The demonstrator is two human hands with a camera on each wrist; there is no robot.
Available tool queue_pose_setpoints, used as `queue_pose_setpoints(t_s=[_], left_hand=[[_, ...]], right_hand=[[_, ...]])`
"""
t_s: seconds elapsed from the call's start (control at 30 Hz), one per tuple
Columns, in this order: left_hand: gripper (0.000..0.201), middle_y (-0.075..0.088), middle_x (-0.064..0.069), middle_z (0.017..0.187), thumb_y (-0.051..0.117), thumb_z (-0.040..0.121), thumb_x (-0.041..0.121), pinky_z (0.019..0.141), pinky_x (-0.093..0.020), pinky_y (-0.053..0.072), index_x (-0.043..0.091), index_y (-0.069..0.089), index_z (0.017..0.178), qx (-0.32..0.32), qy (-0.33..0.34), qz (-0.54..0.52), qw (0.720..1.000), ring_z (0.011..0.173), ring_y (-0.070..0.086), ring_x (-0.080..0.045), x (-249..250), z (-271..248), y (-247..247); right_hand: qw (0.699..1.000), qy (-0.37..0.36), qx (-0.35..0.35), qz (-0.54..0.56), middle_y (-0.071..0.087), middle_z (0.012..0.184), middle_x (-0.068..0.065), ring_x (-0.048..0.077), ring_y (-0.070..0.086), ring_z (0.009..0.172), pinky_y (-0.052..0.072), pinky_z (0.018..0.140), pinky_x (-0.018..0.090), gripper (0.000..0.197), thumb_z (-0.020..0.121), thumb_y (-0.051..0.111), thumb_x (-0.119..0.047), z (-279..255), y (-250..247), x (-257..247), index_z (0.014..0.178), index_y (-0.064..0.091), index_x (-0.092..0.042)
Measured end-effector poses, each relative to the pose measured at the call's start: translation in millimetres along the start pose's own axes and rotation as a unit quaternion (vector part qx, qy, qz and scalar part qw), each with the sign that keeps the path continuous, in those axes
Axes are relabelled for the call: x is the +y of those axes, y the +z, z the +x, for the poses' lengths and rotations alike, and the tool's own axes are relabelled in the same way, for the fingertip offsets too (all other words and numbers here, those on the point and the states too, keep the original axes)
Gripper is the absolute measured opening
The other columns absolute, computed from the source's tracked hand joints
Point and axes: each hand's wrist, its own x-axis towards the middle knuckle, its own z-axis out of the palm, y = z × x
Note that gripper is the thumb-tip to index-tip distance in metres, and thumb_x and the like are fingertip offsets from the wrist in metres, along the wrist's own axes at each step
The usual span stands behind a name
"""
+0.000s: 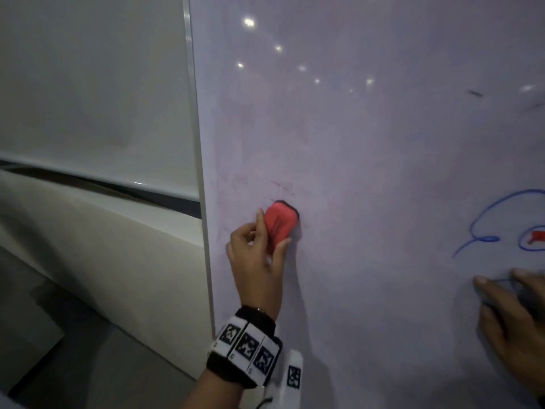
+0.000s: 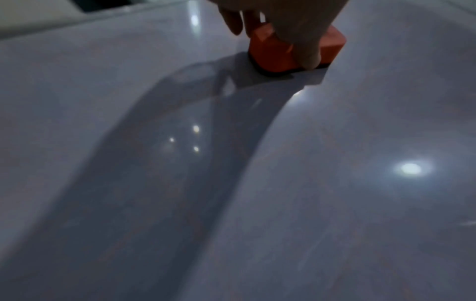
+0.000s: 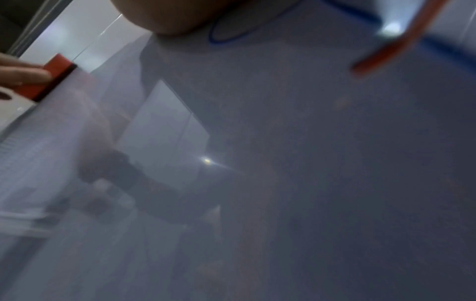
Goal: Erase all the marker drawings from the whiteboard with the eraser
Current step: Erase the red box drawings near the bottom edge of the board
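Observation:
A red eraser [image 1: 280,223] with a dark felt base is pressed flat on the whiteboard [image 1: 368,143], near the board's left edge. My left hand [image 1: 259,258] grips it from below, thumb on one side and fingers on the other; the left wrist view shows the eraser [image 2: 278,55] held the same way. Faint reddish smears and thin leftover strokes [image 1: 283,188] lie just above it. At the right edge a blue looped drawing [image 1: 486,231] with a red mark [image 1: 538,236] stays on the board. My right hand [image 1: 513,317] lies flat on the board below that drawing, fingers spread.
The board's pale frame edge [image 1: 203,202] runs down the left of the erasing spot. Beyond it are a second white panel [image 1: 97,98] and a cream ledge [image 1: 103,231]. Small dark marks [image 1: 475,93] sit at the board's upper right. Ceiling lights reflect on the board.

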Motion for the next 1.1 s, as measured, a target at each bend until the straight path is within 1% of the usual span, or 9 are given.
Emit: queue_pose_setpoints(t_s=[0.1,0.27,0.37,0.43,0.6,0.67,0.77,0.97,1.1], left_hand=[[0.064,0.039,0.001,0.101,0.049,0.081,0.046,0.087,-0.003,0.029,0.017,0.036,0.137,0.005,0.018,-0.004,1.0,0.095,0.029,-0.005,16,13,2],[0.051,0.039,-0.005,0.098,0.066,0.083,0.027,0.089,-0.041,0.045,0.004,0.055,0.127,0.103,-0.129,-0.09,0.982,0.092,0.046,-0.023,37,46,5],[0.053,0.038,0.003,0.095,0.046,0.089,0.049,0.078,-0.023,0.037,0.013,0.051,0.128,-0.03,0.142,-0.006,0.989,0.086,0.042,-0.018,77,16,12],[0.053,0.04,0.006,0.095,0.044,0.089,0.051,0.075,-0.022,0.034,0.016,0.05,0.128,-0.066,0.213,0.035,0.974,0.083,0.039,-0.013,68,6,13],[0.046,0.042,-0.014,0.094,0.067,0.083,0.023,0.088,-0.043,0.043,0.003,0.057,0.122,0.115,-0.184,-0.103,0.971,0.092,0.052,-0.037,29,66,1],[0.055,0.045,-0.017,0.091,0.062,0.08,0.038,0.08,-0.035,0.043,-0.005,0.06,0.115,0.092,-0.092,-0.052,0.99,0.083,0.052,-0.035,39,59,0],[0.054,0.042,-0.001,0.092,0.049,0.083,0.048,0.071,-0.017,0.031,0.009,0.056,0.12,-0.071,0.175,0.035,0.981,0.078,0.043,-0.018,54,15,10],[0.045,0.044,0.006,0.098,0.042,0.089,0.051,0.069,-0.021,0.036,0.022,0.048,0.124,-0.125,0.379,0.088,0.913,0.079,0.041,-0.012,62,24,4],[0.047,0.057,0.009,0.093,0.058,0.07,0.044,0.071,-0.018,0.041,0.023,0.05,0.111,-0.201,0.407,0.019,0.891,0.082,0.047,-0.007,119,52,12]], right_hand=[[0.998,-0.053,-0.02,-0.023,0.065,0.112,0.015,0.037,0.059,0.098,0.051,0.079,0.053,0.05,0.086,0.052,-0.026,9,3,21,0.136,0.048,-0.021],[0.991,-0.105,0.029,-0.083,0.058,0.108,0.002,0.024,0.053,0.09,0.032,0.095,0.029,0.034,0.078,0.048,-0.026,47,-12,6,0.11,0.059,-0.026],[0.994,-0.082,-0.004,-0.073,0.07,0.094,0.0,0.021,0.053,0.087,0.038,0.078,0.031,0.031,0.077,0.045,-0.024,54,-16,2,0.104,0.06,-0.027],[0.994,-0.082,0.001,-0.07,0.07,0.093,-0.002,0.019,0.053,0.086,0.038,0.074,0.032,0.03,0.078,0.043,-0.024,57,-19,2,0.103,0.059,-0.028],[0.989,-0.098,0.042,-0.099,0.056,0.105,-0.002,0.019,0.052,0.088,0.028,0.093,0.028,0.029,0.079,0.041,-0.026,60,-17,3,0.102,0.058,-0.03],[0.991,-0.094,0.041,-0.092,0.066,0.102,-0.005,0.018,0.053,0.087,0.03,0.098,0.024,0.029,0.078,0.042,-0.027,61,-17,2,0.101,0.059,-0.03],[0.993,-0.088,0.016,-0.079,0.073,0.085,0.002,0.019,0.055,0.084,0.04,0.076,0.031,0.032,0.072,0.046,-0.026,59,-14,-1,0.102,0.058,-0.031],[0.998,0.049,0.05,-0.001,0.068,0.101,-0.01,0.012,0.06,0.087,0.037,0.078,0.028,0.018,0.079,0.042,-0.04,73,-31,-17,0.091,0.055,-0.034],[0.991,-0.072,0.108,-0.037,0.053,0.118,-0.003,0.02,0.051,0.108,0.033,0.096,0.031,0.023,0.093,0.033,-0.029,126,-53,-36,0.104,0.054,-0.03]])
